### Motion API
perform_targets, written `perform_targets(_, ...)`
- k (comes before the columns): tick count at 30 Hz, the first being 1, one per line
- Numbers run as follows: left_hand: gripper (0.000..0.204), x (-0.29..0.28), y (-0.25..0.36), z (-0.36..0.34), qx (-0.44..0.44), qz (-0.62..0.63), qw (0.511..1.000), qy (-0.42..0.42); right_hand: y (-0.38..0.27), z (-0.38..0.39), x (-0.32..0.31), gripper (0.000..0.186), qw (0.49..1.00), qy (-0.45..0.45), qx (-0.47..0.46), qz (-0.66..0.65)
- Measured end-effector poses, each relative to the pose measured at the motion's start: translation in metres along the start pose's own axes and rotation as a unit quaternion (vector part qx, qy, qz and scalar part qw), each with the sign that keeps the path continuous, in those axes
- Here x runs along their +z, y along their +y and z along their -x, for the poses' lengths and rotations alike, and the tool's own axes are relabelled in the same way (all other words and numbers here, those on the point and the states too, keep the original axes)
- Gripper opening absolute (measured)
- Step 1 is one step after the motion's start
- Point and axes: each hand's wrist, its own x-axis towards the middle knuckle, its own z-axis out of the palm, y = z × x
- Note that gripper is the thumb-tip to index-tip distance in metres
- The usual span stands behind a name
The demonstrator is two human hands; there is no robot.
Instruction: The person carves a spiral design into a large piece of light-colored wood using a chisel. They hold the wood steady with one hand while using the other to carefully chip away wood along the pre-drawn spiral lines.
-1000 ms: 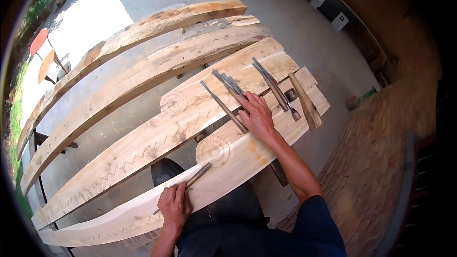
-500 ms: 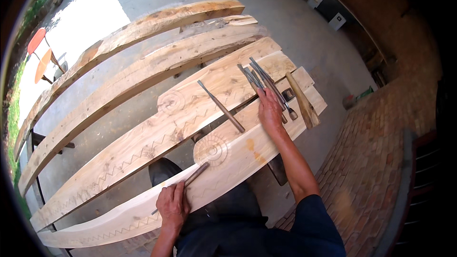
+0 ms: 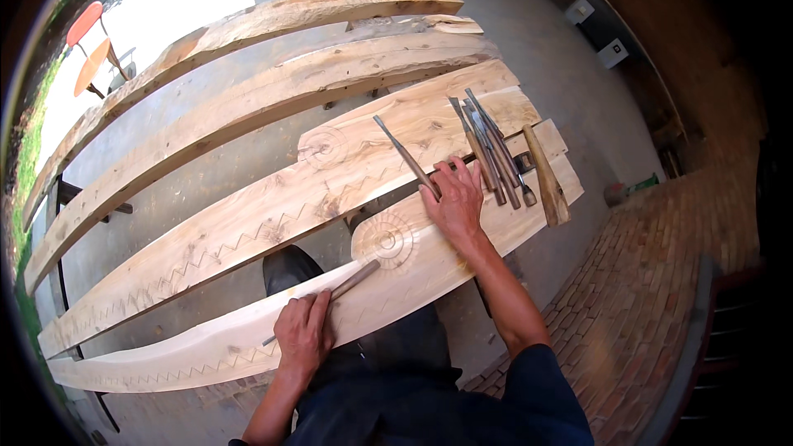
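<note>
On near board (image 3: 429, 271), left part: left hand (image 3: 304, 332) palm down, grip closed around dark chisel (image 3: 357, 279), handle end pointing right and far, tip pointing left. Farther right: right hand (image 3: 457, 208), thumb and fingers at handle end of lone chisel (image 3: 400, 149); can't tell if grip is closed on it. Lone chisel's blade over second board (image 3: 248, 216). Just right of hand: chisel bunch (image 3: 481, 155), then wooden club (image 3: 546, 180). Round pattern (image 3: 388, 239) on near board, left of right hand. Two beams (image 3: 248, 99) on far side.
</note>
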Motion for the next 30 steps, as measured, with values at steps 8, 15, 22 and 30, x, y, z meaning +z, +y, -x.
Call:
perform_targets(8,0.062,-0.002,-0.001,0.001,0.005,0.002,1.000,0.015,0.038,0.001,-0.005,0.021,0.995,0.049,-0.011,0.092)
perform_targets(15,0.062,0.005,-0.003,0.001,0.024,0.016,0.999,0.037,0.063,0.013,-0.019,0.026,0.986,0.037,0.031,0.160)
perform_targets(22,0.060,-0.003,0.005,0.010,0.055,0.030,0.997,0.047,-0.054,0.068,-0.077,0.033,0.957,0.022,0.109,-0.269)
perform_targets(30,0.049,0.009,0.063,-0.032,0.218,0.048,0.975,0.009,-0.049,0.152,-0.120,0.032,0.574,-0.223,0.286,-0.734)
